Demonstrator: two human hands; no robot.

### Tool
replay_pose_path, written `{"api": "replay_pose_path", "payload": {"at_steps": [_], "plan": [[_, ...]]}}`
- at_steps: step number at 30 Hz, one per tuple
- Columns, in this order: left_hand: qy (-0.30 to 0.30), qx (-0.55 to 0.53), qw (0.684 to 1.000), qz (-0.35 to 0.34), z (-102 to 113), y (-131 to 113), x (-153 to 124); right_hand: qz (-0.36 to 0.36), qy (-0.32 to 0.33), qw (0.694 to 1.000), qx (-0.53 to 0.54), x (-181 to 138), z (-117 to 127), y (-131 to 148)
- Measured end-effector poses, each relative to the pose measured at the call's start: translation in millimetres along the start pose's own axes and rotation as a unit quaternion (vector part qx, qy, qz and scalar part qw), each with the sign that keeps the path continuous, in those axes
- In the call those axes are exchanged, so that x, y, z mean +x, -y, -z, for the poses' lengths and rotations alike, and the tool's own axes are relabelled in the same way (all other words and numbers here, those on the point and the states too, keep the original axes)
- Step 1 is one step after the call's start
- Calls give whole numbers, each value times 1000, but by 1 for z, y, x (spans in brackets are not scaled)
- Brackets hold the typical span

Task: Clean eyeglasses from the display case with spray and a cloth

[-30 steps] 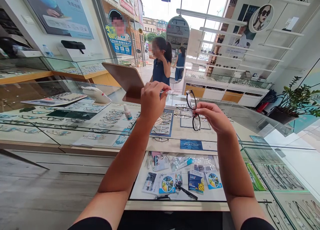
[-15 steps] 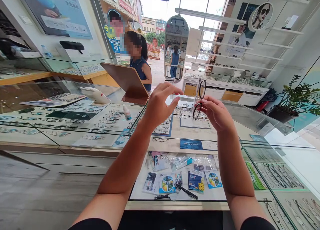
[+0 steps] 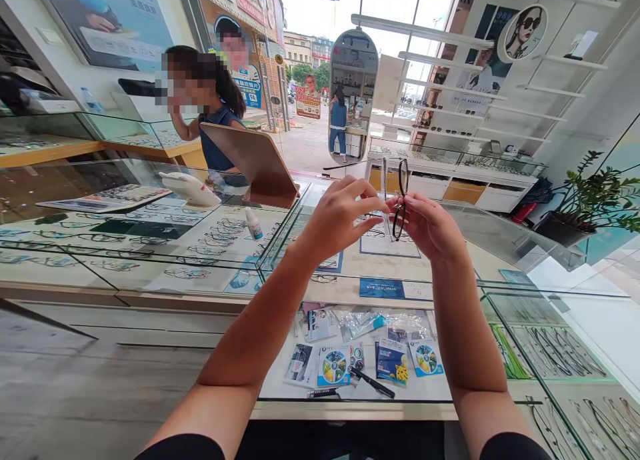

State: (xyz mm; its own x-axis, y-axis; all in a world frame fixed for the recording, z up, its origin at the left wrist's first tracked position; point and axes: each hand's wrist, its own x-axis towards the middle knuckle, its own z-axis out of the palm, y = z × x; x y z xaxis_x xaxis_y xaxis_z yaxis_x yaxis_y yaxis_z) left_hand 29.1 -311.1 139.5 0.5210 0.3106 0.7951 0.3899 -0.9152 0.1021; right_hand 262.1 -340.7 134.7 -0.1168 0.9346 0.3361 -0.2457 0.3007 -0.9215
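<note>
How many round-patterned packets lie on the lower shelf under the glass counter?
2. One round-patterned packet lies left of the black pen, the other right of the blue packet. More may be hidden under the loose plastic bags behind them.

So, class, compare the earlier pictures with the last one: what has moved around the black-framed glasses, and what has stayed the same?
The left hand moved right from the tan mirror stand and closed its fingertips on the black-framed glasses, which the right hand raised and turned edge-on. The person in the dark blue top walked left behind the glass counter. The right hand's hold on the glasses and the goods in the counter stayed as they were.
</note>
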Motion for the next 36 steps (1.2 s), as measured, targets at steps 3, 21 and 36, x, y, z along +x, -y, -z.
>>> {"api": "replay_pose_path", "payload": {"at_steps": [3,21,36], "plan": [[-21,54,998,-31,-5,2,-1,3,-1,999,33,1,-2,-1],[-41,28,999,-9,-21,15,-3,123,-93,983,98,3,-2,-2],[-1,145,946,289,14,53,-15,156,-123,975,96,6,-2,-6]]}}
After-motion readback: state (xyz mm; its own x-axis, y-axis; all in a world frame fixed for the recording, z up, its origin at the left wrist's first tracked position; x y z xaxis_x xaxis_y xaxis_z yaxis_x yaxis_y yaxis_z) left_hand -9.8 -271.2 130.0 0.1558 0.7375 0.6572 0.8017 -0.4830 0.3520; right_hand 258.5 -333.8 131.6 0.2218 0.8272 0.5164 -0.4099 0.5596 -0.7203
